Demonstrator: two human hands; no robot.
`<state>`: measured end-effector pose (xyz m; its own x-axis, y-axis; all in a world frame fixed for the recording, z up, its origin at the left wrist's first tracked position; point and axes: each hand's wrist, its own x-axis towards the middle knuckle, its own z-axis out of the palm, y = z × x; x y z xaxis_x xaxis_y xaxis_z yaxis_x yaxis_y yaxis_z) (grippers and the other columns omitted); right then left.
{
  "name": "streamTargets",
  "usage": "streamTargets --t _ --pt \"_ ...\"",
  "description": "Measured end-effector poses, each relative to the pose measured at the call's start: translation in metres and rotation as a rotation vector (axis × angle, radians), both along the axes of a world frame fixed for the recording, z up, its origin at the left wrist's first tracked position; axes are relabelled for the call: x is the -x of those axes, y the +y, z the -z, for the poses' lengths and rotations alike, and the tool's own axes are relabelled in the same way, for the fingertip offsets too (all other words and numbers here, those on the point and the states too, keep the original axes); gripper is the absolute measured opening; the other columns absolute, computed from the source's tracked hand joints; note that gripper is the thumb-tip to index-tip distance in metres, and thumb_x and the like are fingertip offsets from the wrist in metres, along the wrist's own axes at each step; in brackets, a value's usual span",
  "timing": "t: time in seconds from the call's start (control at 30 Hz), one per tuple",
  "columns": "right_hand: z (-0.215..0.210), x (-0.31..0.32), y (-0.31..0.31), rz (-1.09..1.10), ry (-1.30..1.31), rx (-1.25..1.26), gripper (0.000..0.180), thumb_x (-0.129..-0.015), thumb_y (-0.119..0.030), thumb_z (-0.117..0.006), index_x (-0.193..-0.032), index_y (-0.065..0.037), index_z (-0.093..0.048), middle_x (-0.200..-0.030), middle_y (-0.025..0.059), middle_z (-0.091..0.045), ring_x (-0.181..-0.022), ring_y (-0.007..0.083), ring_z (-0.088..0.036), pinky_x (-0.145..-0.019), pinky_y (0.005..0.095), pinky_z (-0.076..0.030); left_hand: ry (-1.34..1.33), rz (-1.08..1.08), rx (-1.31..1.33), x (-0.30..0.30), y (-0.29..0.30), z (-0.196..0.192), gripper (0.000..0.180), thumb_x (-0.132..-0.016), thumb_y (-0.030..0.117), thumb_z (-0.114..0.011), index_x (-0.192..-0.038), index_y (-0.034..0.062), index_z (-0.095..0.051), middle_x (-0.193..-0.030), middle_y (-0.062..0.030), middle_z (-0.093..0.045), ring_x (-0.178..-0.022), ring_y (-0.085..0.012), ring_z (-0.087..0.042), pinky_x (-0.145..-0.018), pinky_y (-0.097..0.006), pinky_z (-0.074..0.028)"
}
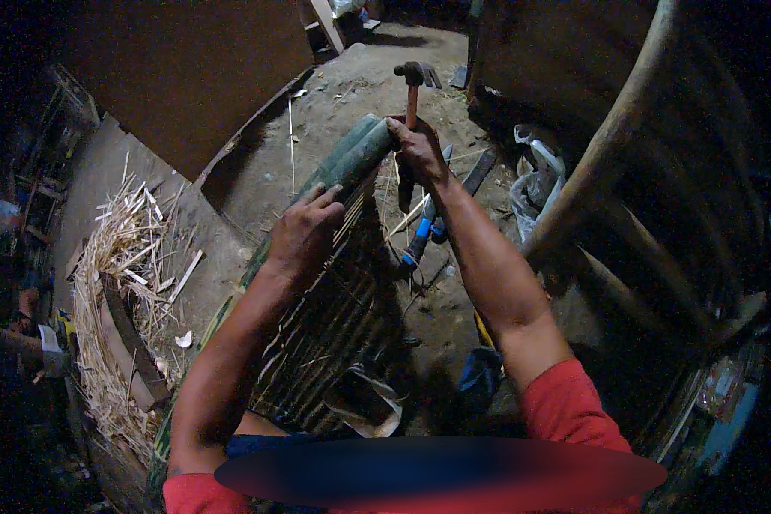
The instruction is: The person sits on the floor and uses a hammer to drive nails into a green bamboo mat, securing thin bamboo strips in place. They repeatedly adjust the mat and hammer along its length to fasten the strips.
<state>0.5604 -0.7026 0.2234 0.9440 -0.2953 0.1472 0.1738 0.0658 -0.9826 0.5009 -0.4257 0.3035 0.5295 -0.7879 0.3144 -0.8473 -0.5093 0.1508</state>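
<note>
My right hand (420,152) is closed around the wooden handle of a claw hammer (412,101), whose dark head points up and away from me. That hand's thumb side touches the far end of a green bamboo length (358,147), which shows two rounded ridges side by side. On the bamboo's near part lies my left hand (307,224), its fingers bent over the top and gripping it. The bamboo slants from lower left to upper middle. Beneath it hangs or stands a panel of thin dark slats (343,330); how they join is hidden.
Tools with dark blades and a blue-banded handle (424,230) lie on the dirt floor near my right forearm. A heap of split strips (128,265) and a wood block (128,351) sit at left. A clear plastic bag (535,176) and curved pole (608,128) are at right.
</note>
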Motion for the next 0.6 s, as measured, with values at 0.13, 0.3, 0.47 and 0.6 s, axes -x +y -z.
streamTargets --t 0.13,0.3,0.47,0.6 --pt "-0.009 0.001 -0.006 0.026 0.142 0.165 0.027 -0.097 -0.034 -0.063 -0.098 -0.007 -0.067 -0.075 -0.0041 -0.057 -0.064 0.0088 -0.049 -0.06 0.0265 -0.041 0.212 -0.232 0.062 0.005 0.012 0.004 0.017 -0.084 0.01 -0.063 -0.1 0.0101 -0.064 -0.121 -0.0131 -0.067 -0.115 -0.0367 -0.062 -0.089 -0.044 -0.055" --pt "-0.012 0.006 -0.002 0.044 0.019 0.381 0.031 -0.096 -0.037 -0.064 -0.091 -0.007 -0.065 -0.068 -0.0026 -0.054 -0.056 0.0074 -0.047 -0.049 0.0278 -0.039 0.103 0.254 0.198 0.036 0.057 0.072 0.026 -0.081 0.003 -0.061 -0.106 0.0056 -0.065 -0.118 -0.0142 -0.067 -0.11 -0.033 -0.064 -0.092 -0.043 -0.054" --pt "-0.015 0.004 0.003 0.048 0.087 0.183 0.031 -0.089 -0.039 -0.069 -0.08 -0.009 -0.063 -0.061 -0.0005 -0.055 -0.046 0.0132 -0.05 -0.041 0.0311 -0.041 0.901 0.175 -0.367 0.12 0.082 0.221 0.033 -0.079 0.003 -0.061 -0.112 0.0059 -0.067 -0.109 -0.0202 -0.068 -0.102 -0.0339 -0.066 -0.085 -0.044 -0.055" --pt "-0.021 0.004 0.0 0.033 0.067 0.216 0.03 -0.093 -0.035 -0.065 -0.08 -0.009 -0.06 -0.061 -0.0008 -0.051 -0.046 0.0121 -0.048 -0.041 0.0304 -0.039 0.847 0.077 -0.68 0.164 0.081 0.307 0.033 -0.08 0.003 -0.061 -0.112 0.0058 -0.067 -0.107 -0.0208 -0.068 -0.102 -0.0344 -0.067 -0.084 -0.044 -0.055"
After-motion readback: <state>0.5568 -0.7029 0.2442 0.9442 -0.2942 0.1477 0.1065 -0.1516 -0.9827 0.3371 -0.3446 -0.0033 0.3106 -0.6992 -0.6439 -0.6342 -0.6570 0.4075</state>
